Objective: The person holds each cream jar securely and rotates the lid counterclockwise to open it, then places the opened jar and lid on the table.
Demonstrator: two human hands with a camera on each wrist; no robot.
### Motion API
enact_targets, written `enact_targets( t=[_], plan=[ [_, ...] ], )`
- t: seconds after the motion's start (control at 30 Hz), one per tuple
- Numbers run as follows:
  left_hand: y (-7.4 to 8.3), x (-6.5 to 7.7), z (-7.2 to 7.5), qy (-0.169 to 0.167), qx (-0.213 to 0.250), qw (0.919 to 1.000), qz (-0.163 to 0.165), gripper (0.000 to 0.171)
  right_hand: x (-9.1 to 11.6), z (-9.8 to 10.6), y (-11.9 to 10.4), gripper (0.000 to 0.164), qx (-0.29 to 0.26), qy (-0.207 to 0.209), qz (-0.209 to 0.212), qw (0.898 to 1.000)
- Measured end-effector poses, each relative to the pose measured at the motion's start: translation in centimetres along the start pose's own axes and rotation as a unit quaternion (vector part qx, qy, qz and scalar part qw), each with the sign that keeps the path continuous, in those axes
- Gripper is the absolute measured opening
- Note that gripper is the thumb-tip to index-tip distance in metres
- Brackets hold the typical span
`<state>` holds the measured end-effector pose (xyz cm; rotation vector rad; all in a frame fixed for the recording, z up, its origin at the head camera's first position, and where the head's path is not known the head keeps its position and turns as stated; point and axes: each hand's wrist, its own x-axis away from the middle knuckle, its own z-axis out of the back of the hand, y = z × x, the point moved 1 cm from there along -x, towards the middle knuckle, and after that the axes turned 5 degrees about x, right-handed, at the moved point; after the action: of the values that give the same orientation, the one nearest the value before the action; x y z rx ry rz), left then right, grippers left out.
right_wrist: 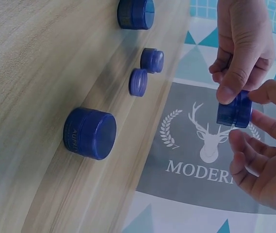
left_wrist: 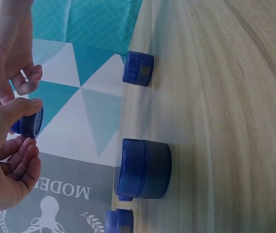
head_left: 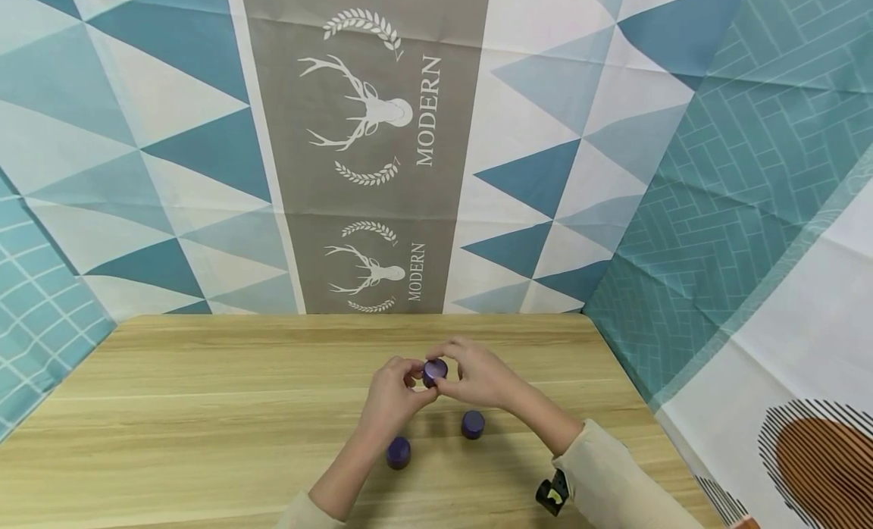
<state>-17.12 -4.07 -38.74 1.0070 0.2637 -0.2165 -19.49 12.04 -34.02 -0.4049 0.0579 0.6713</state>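
Both hands hold one small dark blue, screw-top jar [head_left: 434, 372] above the table. In the left wrist view, my left hand [left_wrist: 7, 160] pinches the lower part of the jar [left_wrist: 32, 125] between thumb and fingers. From the other side my right hand [right_wrist: 266, 150] has its fingertips around the upper, lid part of the jar [right_wrist: 244, 109]. On the table near the forearms stand two lidded jars, one by the left arm [head_left: 398, 453] and one by the right arm [head_left: 473, 424].
In the right wrist view, a small jar with a narrower neck [right_wrist: 152, 60] stands beside a loose round lid [right_wrist: 138, 82]; the hands hide both in the head view. A black strapped device [head_left: 552, 493] sits at the right cuff. A patterned cloth [head_left: 368, 211] hangs behind the wooden table [head_left: 204, 408].
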Motion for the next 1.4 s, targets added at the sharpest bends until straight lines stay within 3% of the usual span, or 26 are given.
enact_targets(
  t=[0.2, 0.67, 0.93, 1.4],
  plan=[
    [-0.05, 0.04, -0.16, -0.005, -0.011, 0.9999, -0.002, 0.031, -0.08, 0.05, -0.18, 0.043, 0.009, -0.004, -0.013, 1.0],
    [-0.18, 0.03, -0.43, -0.02, -0.009, 0.9997, 0.004, 0.029, -0.74, 0.36, -0.35, 0.031, 0.057, -0.035, -0.01, 0.998],
    [-0.18, 0.04, -0.45, -0.015, -0.019, 0.9997, -0.009, 0.032, -0.88, 0.39, -0.23, 0.031, 0.073, -0.036, -0.002, 0.997],
    [-0.43, -0.09, -0.48, -0.03, -0.017, 0.9993, 0.015, 0.033, -0.55, 0.61, 0.38, 0.036, 0.031, -0.055, -0.045, 0.997]
  ],
)
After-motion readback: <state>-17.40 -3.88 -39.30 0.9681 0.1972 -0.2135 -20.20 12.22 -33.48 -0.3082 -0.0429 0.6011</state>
